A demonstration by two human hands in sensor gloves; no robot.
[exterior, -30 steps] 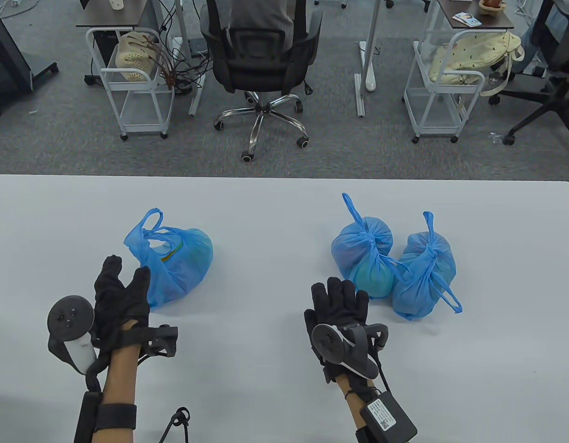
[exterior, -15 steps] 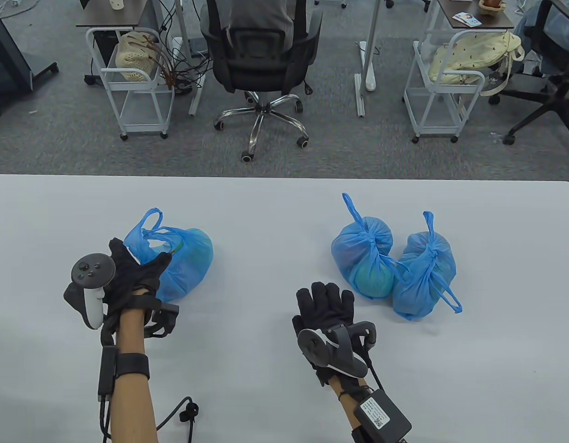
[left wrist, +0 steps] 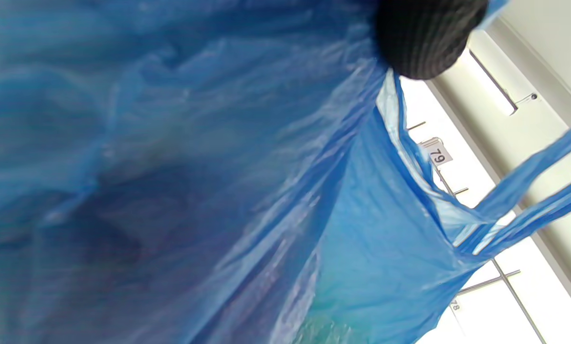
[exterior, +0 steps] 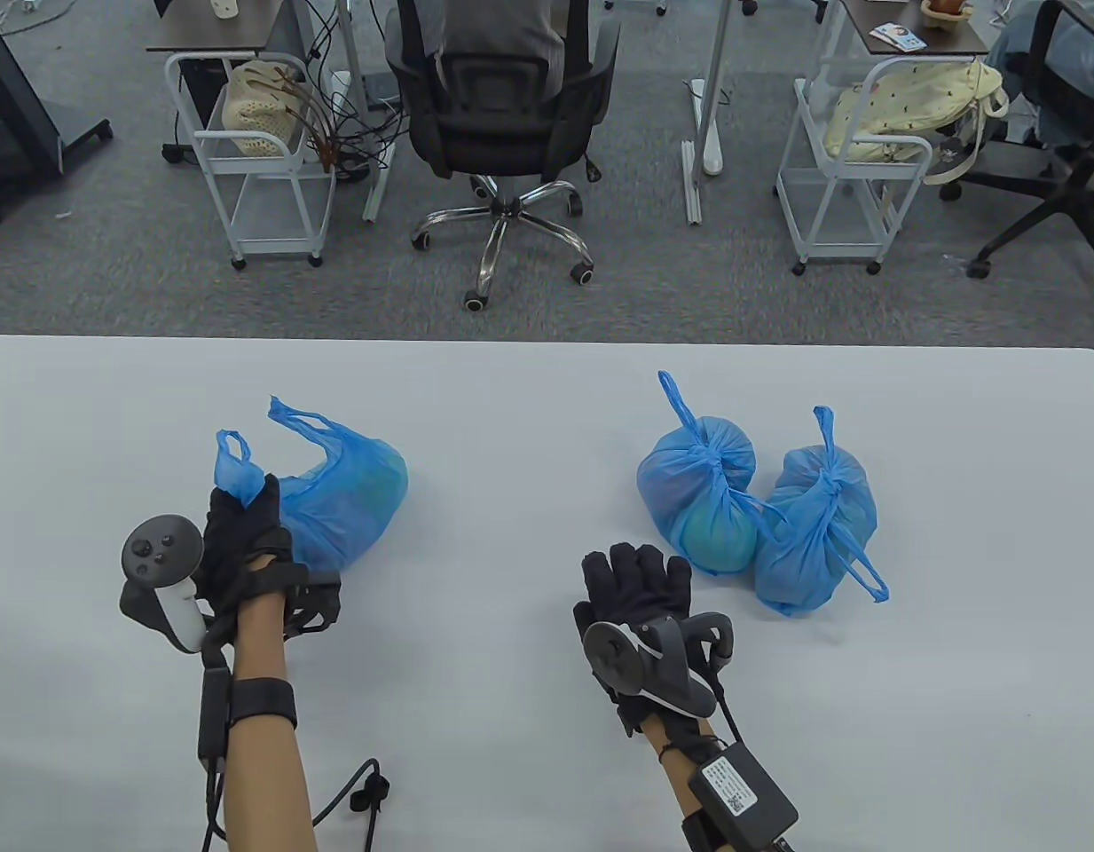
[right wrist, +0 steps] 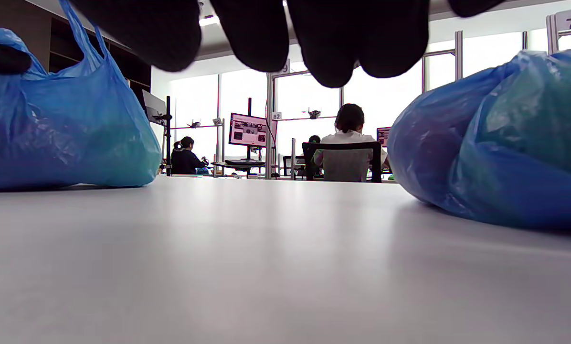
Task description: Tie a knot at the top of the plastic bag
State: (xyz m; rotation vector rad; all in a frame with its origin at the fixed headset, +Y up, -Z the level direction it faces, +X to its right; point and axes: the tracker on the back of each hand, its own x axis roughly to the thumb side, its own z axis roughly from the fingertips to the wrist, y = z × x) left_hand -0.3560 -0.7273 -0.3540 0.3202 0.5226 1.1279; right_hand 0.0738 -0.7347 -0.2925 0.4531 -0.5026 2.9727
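Observation:
An untied blue plastic bag (exterior: 347, 506) lies on the left of the white table (exterior: 529, 399). My left hand (exterior: 240, 524) grips one of its handle loops (exterior: 234, 466) and holds it up; the other handle (exterior: 298, 417) stands free behind. The bag fills the left wrist view (left wrist: 195, 191), with one fingertip (left wrist: 424, 38) at the top. My right hand (exterior: 637, 586) is open and empty, flat near the table, between the bags. In the right wrist view the bag (right wrist: 66, 129) stands at the left.
Two tied blue bags (exterior: 699, 497) (exterior: 817, 532) lie together right of my right hand; one shows large in the right wrist view (right wrist: 500, 148). Beyond the table's far edge stand an office chair (exterior: 502, 106) and white carts (exterior: 254, 160).
My left hand moved forward to the untied bag, closed on one handle loop and lifted it. My right hand shifted only slightly.

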